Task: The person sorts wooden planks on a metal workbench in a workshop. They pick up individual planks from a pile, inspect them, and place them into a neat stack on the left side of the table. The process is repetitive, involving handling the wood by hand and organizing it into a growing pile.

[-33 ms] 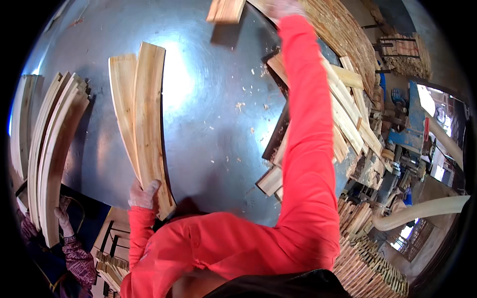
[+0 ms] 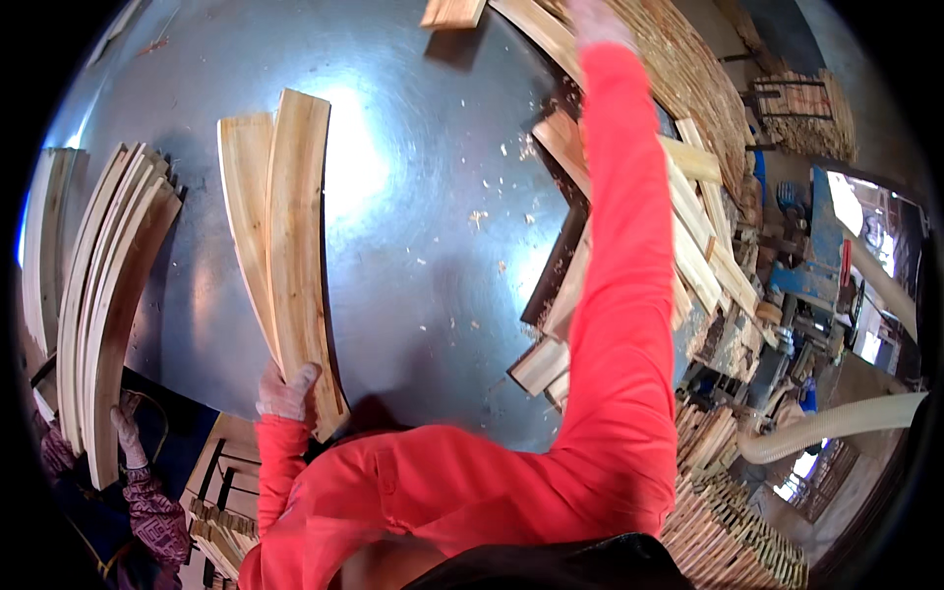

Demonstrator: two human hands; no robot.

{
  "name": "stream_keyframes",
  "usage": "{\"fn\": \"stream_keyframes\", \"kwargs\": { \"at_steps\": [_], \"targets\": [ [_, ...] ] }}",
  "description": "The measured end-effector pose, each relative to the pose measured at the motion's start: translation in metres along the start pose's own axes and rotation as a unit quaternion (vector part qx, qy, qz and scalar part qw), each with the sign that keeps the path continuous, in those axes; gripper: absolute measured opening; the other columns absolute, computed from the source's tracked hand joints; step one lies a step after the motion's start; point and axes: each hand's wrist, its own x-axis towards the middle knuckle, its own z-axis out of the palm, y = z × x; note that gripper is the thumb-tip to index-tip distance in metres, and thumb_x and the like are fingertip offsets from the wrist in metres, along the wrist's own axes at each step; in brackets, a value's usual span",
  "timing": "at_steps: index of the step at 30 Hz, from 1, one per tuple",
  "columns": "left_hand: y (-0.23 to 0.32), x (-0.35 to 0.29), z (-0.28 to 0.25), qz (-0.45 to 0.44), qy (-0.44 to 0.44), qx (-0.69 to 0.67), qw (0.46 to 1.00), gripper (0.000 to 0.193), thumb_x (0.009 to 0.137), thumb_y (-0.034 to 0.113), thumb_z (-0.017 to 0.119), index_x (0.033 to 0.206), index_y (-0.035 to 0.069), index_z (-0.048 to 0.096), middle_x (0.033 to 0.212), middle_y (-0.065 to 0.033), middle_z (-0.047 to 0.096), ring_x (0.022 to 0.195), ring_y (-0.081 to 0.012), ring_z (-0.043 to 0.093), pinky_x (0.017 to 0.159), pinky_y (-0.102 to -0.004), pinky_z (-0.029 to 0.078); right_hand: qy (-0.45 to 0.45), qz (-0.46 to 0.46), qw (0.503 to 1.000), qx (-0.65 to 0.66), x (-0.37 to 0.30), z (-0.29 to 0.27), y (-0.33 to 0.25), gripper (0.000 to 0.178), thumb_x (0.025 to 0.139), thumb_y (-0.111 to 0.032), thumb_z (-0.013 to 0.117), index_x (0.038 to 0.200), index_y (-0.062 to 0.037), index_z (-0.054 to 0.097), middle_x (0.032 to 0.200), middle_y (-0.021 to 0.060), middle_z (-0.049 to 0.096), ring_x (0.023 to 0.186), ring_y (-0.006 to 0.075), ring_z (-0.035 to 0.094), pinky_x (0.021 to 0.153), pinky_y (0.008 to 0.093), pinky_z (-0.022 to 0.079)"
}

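My left hand [image 2: 285, 391], in a light work glove, is closed on the near end of a curved wooden board [image 2: 298, 226]. A second curved board [image 2: 246, 187] lies beside and partly under it, fanned out to the left on the metal table [image 2: 433, 265]. My right arm stretches to the far side, where my gloved right hand [image 2: 598, 25] is blurred beside a long curved board [image 2: 539, 29] and a heap of boards. Its fingers do not show clearly.
Loose boards [image 2: 693, 246] are heaped at the table's right, with wood chips around. A short board end [image 2: 452, 12] shows at the far edge. On the left, another person's gloved hand [image 2: 128, 433] touches a stack of curved boards [image 2: 108, 285]. Machinery and a hose [image 2: 836, 425] stand at right.
My right hand has moved to the right along the far boards, uncovering more of the long curved one. My left hand stays on the board's near end.
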Motion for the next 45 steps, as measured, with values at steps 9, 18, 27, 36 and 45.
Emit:
{"fn": "stream_keyframes", "kwargs": {
  "at_steps": [9,18,27,36,45],
  "targets": [
    [0.013,-0.003,0.016,-0.078,0.001,-0.015,0.997,0.041,0.081,0.013,0.071,0.118,0.005,0.058,0.070,-0.0012,0.057,0.052,-0.0122,0.048,0.047,-0.0296,0.041,-0.283,0.246,0.917,-0.138,-0.119,-0.041,0.152,0.098,0.078,-0.077,0.051,0.142,-0.0031,0.042,0.142,0.0260,0.045,0.133,0.0377,0.043,0.111,0.0427,0.034],
    [-0.030,0.023,0.050,0.022,-0.051,-0.057,0.997,0.041,0.082,0.023,0.069,0.118,0.004,0.062,0.084,-0.0048,0.065,0.066,-0.0131,0.055,0.059,-0.0305,0.047,-0.494,0.155,0.852,-0.077,-0.239,-0.008,-0.059,0.096,0.075,-0.058,0.067,0.145,-0.0008,0.034,0.140,0.0251,0.048,0.129,0.0364,0.048,0.109,0.0409,0.037],
    [-0.017,0.018,0.051,0.027,-0.028,-0.092,0.995,0.038,0.079,0.025,0.072,0.111,0.008,0.062,0.067,-0.0019,0.054,0.052,-0.0139,0.048,0.044,-0.0323,0.039,-0.277,0.246,0.921,-0.118,-0.280,0.047,-0.201,0.109,0.073,-0.062,0.068,0.151,-0.0055,0.017,0.149,0.0267,0.029,0.139,0.0365,0.032,0.114,0.0430,0.025],
    [-0.017,0.034,0.006,0.051,0.019,0.131,0.990,0.045,0.076,0.032,0.075,0.108,0.003,0.061,0.080,-0.0114,0.066,0.065,-0.0208,0.061,0.063,-0.0365,0.051,-0.245,0.194,0.943,-0.114,-0.319,0.094,-0.258,0.113,0.070,-0.053,0.078,0.149,-0.0048,0.013,0.152,0.0320,0.012,0.141,0.0393,0.026,0.111,0.0432,0.031],
    [0.016,0.040,-0.027,0.043,-0.003,0.247,0.968,0.054,0.077,0.039,0.074,0.112,0.000,0.061,0.093,-0.0170,0.067,0.080,-0.0264,0.063,0.076,-0.0377,0.050,-0.238,0.310,0.544,0.742,-0.386,0.103,-0.179,0.071,0.084,-0.031,0.064,0.142,-0.0025,0.037,0.131,0.0259,0.052,0.115,0.0415,0.056,0.102,0.0458,0.047]
  ]
}}
